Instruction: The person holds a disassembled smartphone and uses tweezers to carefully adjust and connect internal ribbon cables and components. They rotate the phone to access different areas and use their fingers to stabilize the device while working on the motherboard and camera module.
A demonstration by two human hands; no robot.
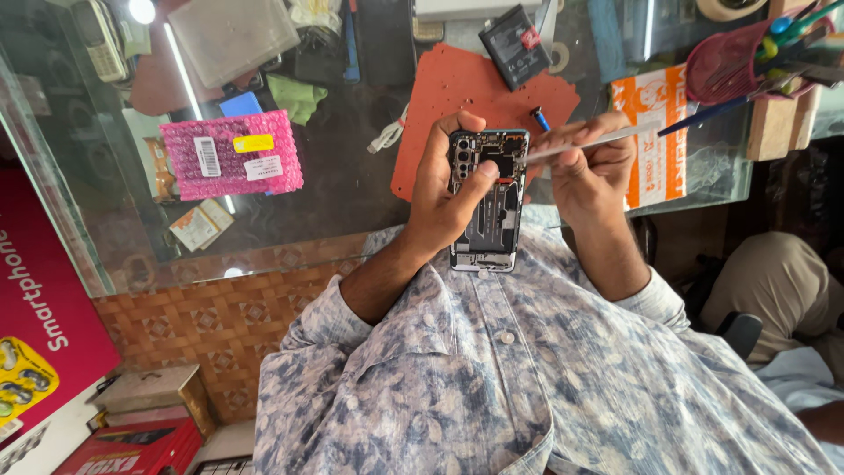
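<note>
My left hand (444, 193) grips an opened smartphone (489, 202) with its back cover off, so the circuit board and camera cluster show; my thumb rests on the board. My right hand (591, 171) pinches thin metal tweezers (587, 142), whose tip touches the phone's upper right edge. Both hands hover in front of my chest, above the near edge of a glass counter (352, 189). Beneath them lies an orange work mat (457, 97).
A black phone battery (515, 46) and a small blue screwdriver (539, 118) lie on the mat. A pink bubble-wrap packet (230, 154) sits at left, a red tool holder (747, 57) with pens at right. Another person's knee (782, 281) is at right.
</note>
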